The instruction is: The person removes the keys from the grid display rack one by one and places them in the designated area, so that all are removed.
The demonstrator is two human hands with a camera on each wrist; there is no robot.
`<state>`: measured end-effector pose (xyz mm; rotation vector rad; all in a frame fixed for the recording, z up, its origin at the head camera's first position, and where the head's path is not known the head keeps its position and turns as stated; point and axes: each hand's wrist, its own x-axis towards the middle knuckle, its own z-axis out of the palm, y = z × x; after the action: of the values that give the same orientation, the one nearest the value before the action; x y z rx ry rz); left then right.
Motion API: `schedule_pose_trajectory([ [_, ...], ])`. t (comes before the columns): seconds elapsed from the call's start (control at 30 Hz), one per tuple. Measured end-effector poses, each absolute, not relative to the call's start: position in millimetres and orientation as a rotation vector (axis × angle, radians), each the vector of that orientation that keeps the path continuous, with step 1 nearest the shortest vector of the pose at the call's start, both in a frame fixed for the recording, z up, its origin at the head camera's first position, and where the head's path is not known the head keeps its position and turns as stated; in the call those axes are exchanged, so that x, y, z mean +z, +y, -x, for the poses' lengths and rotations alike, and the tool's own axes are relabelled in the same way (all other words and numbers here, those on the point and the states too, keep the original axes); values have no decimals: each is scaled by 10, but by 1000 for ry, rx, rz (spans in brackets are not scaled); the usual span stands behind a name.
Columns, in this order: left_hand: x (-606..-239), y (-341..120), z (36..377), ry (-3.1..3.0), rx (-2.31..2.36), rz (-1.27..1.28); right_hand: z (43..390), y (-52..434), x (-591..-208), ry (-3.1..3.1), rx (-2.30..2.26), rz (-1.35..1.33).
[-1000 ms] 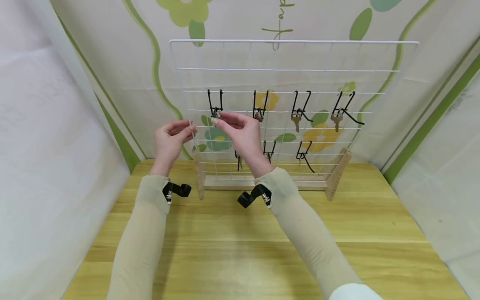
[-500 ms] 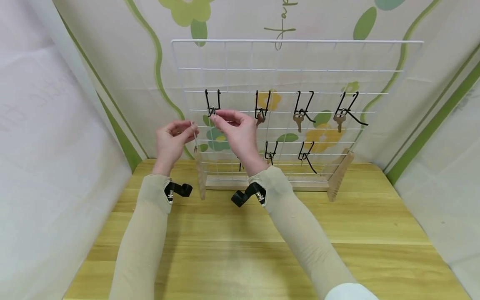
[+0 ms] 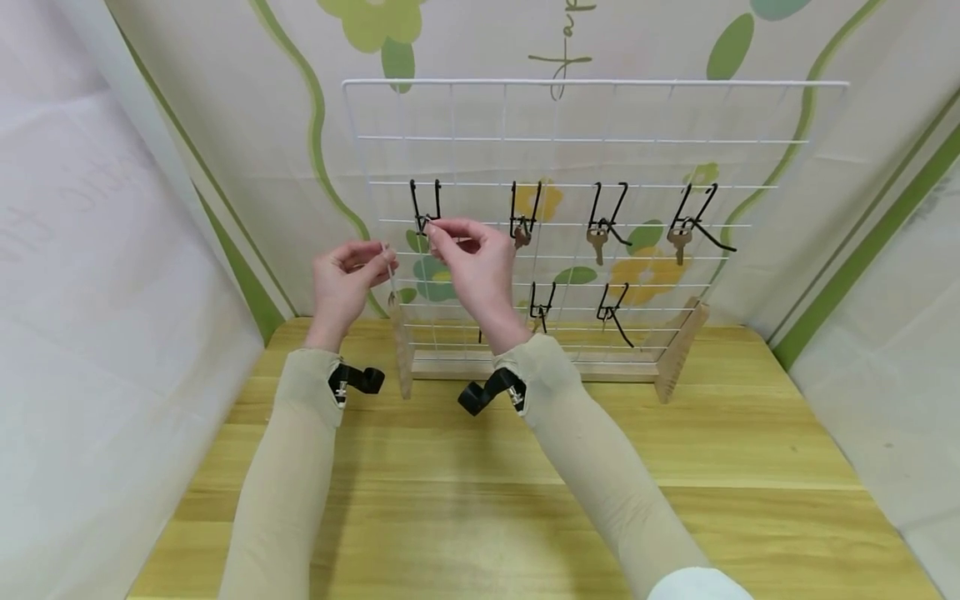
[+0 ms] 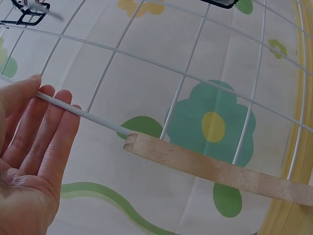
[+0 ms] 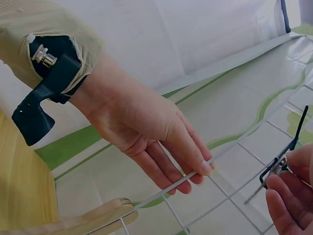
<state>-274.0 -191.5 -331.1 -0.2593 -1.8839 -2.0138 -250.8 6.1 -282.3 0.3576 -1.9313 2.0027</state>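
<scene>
A white wire grid rack (image 3: pixel 592 82) stands upright in wooden feet. My left hand (image 3: pixel 337 287) pinches its left edge wire between thumb and fingers, as the left wrist view also shows. At the upper left black hook (image 3: pixel 438 200), my right hand (image 3: pixel 480 267) has thumb and fingertips pinched on a small silver key (image 5: pixel 255 192), mostly covered by the fingers. Its thin blade sticks out below the hook in the right wrist view. To the right, brass-coloured keys hang on other hooks, among them one key (image 3: pixel 597 242) and another key (image 3: pixel 679 242).
Lower on the rack are more black hooks, such as one hook (image 3: pixel 615 315) with its prong pointing forward. The wooden feet (image 3: pixel 681 350) rest on a wood-grain table (image 3: pixel 480 500). Behind hangs a flower-patterned cloth (image 3: pixel 225 125), with pale cloth at both sides.
The upper left hook has shifted slightly left along the grid, and my right hand has moved left with it. The left hand keeps its hold on the edge wire.
</scene>
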Motion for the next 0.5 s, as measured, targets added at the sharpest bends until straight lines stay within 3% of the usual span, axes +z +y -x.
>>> schedule_pose_trajectory([
  [0.5,-3320,-1923,2737,-1884,-2017,273,2258,126,-2761,-1910,1998,-490],
])
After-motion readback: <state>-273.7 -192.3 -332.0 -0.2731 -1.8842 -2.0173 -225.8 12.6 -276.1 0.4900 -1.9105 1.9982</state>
